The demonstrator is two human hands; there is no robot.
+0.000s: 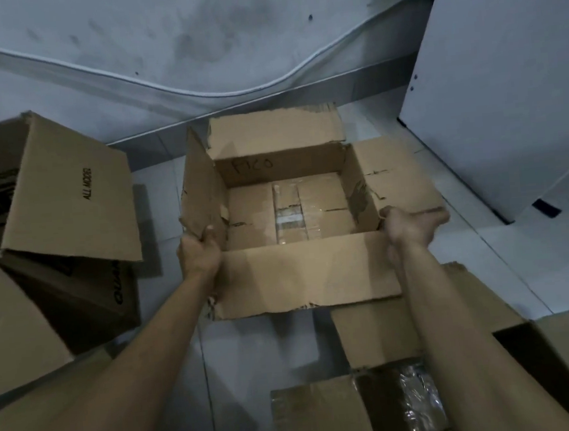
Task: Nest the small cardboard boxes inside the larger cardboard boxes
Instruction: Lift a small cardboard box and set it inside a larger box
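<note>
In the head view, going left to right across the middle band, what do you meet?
Printed box with "ALL MODEL" flap → left hand → open box held by both hands → right hand → white panel.

Open empty cardboard box [289, 211], flaps splayed

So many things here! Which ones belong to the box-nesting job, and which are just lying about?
Part of the job:
open brown cardboard box, held by both hands
left hand
right hand
printed brown cardboard boxes
foil-lined cardboard box

Just lying about:
white mattress
white panel
</note>
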